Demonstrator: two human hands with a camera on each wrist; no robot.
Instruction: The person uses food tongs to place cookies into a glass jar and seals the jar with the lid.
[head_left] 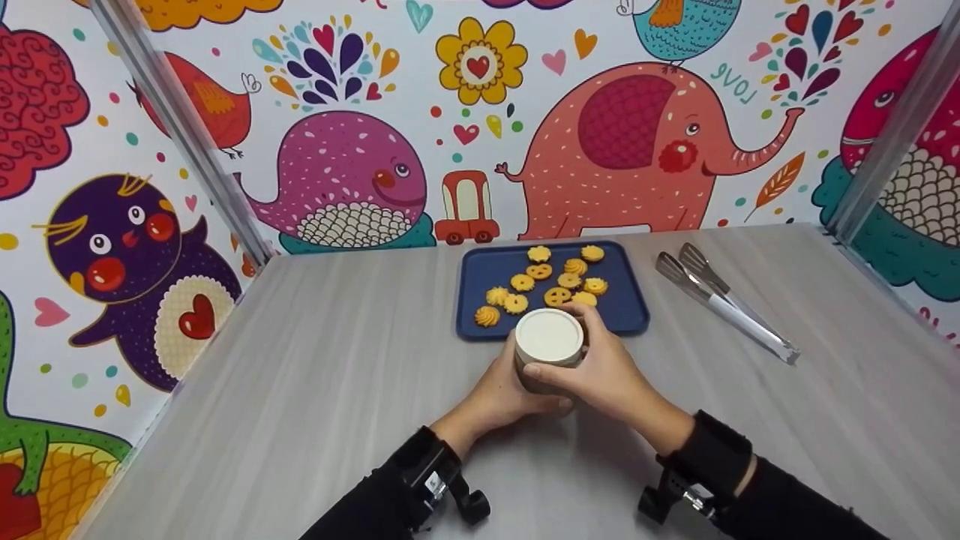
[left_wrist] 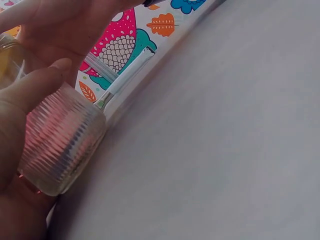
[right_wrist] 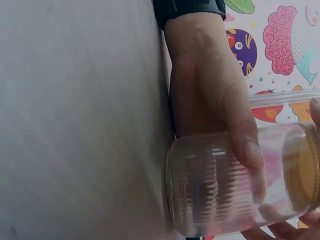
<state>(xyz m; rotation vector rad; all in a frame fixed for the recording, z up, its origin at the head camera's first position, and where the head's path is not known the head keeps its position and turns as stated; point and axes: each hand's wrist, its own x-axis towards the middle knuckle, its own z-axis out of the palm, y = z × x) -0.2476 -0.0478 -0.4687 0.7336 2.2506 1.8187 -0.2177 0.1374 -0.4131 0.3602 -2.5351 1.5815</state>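
Note:
A clear ribbed glass jar (left_wrist: pixel 65 145) with a cream-white lid (head_left: pixel 549 335) stands upright at the front edge of the blue tray. My left hand (head_left: pixel 499 390) grips the jar's body low down, its thumb across the near side. Around the top, my right hand (head_left: pixel 607 367) holds the lid by its rim, thumb in front and fingers behind. In the right wrist view the left hand (right_wrist: pixel 210 85) wraps the ribbed glass, and only fingertips of the right hand show at the lid end. The jar's base is near or on the table; contact is hard to tell.
Just beyond the jar lies a blue tray (head_left: pixel 480 262) bearing several yellow cookies (head_left: pixel 523 283). To its right, metal tongs (head_left: pixel 731 307) lie on the grey table (head_left: pixel 337 360). Patterned panels (head_left: pixel 345 165) with metal posts (head_left: pixel 187 135) border the table at the back and sides.

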